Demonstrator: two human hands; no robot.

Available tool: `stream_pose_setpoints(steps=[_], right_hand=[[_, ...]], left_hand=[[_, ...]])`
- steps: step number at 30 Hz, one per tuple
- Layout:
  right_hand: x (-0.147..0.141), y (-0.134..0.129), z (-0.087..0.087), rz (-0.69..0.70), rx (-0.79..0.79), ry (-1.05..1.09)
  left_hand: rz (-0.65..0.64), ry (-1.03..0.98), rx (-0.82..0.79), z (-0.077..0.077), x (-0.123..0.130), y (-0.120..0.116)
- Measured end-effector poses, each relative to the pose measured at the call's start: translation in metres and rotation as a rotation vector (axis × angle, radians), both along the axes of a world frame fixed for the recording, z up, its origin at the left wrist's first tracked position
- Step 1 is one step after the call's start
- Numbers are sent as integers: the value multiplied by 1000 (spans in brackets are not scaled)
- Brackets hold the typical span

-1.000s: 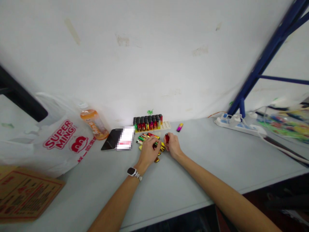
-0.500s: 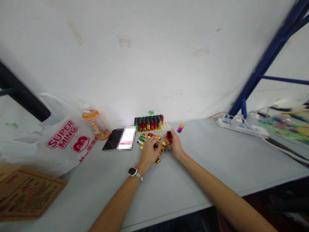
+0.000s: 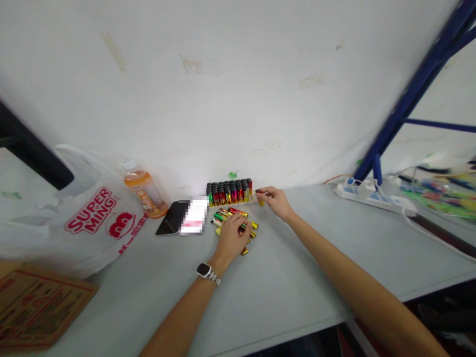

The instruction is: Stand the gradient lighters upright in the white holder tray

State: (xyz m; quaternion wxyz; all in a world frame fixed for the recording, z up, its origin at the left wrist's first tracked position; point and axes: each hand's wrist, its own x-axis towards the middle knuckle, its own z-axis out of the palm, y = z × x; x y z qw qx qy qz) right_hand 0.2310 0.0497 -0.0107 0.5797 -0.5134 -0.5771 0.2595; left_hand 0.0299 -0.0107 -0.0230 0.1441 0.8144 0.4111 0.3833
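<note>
Pinched in the fingers of my right hand (image 3: 275, 199) is a lighter (image 3: 261, 201) with a dark top and yellow body, held roughly upright at the right end of a pale tray (image 3: 254, 198). Rows of upright lighters (image 3: 228, 193) with black tops and shiny coloured bodies fill the tray's left and middle. My left hand (image 3: 232, 237) rests over a loose pile of lighters (image 3: 238, 212) in front of the tray. Its fingers are curled round a lighter (image 3: 243, 227), mostly hidden by them.
On the left are a phone (image 3: 171, 218), an orange drink bottle (image 3: 147, 193), a white plastic bag (image 3: 89, 218) and a cardboard box (image 3: 44, 307). A power strip (image 3: 368, 195) with cables lies at the right, beside a blue metal frame (image 3: 394, 109). A wall rises behind the table.
My right hand has moved away from the pile, up to the tray's right end, with a lighter. The purple and yellow lighter there is now out of sight. My left hand stays at the pile.
</note>
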Motion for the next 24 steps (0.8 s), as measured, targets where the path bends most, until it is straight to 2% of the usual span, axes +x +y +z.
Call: stream_pose_setpoints(steps=[5,10,14,24], right_hand=[[5,25,9,80,26,-141],[1,36,20,149,46,-212],[1,43,21,184,71,-289],[5,44,16,80,161,-487]], left_hand=[[3,1,-8,-1,0,0],[10,13,-25,1,-1,-1],[12,10,-30,0,-1,-1],[10,-4,-24,-3,-1,0]])
